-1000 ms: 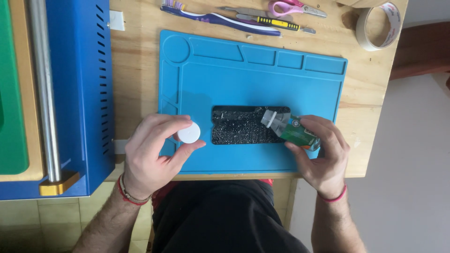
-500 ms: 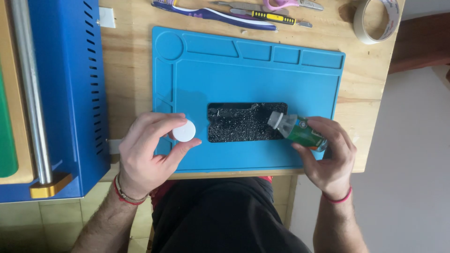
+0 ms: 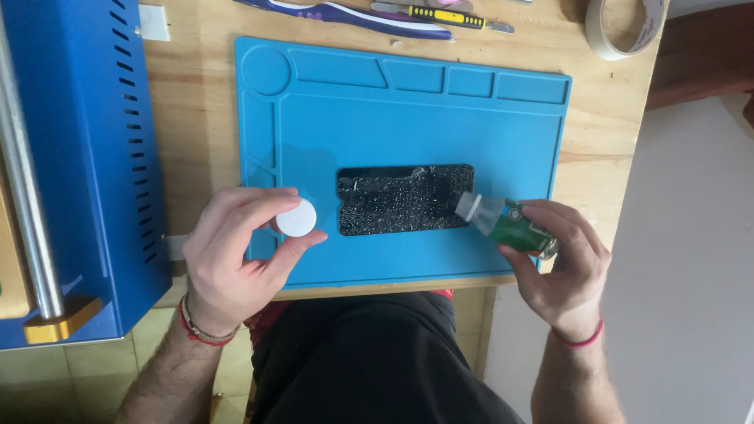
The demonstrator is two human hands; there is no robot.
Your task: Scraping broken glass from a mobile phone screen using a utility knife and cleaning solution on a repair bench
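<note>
We judge pouring underway: right hand (image 3: 561, 271) fingers grip the small green bottle (image 3: 510, 226), tilted just beyond the cracked black phone panel (image 3: 406, 199), left hand (image 3: 236, 259) fingertips pinch its round white cap (image 3: 296, 217); next calls for steady tipping.

Tape roll (image 3: 624, 27), toothbrush (image 3: 345, 16) and yellow-handled tool (image 3: 440, 16) cut off by top edge. Blue machine (image 3: 71, 157) cropped left. Green bottle (image 3: 514, 229) base hidden under right hand (image 3: 565, 275) fingers (image 3: 550, 216).

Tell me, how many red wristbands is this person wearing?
2: one red wristband on the left wrist, beside the left hand holding a white cap; another on the right wrist, below the right hand.
</note>
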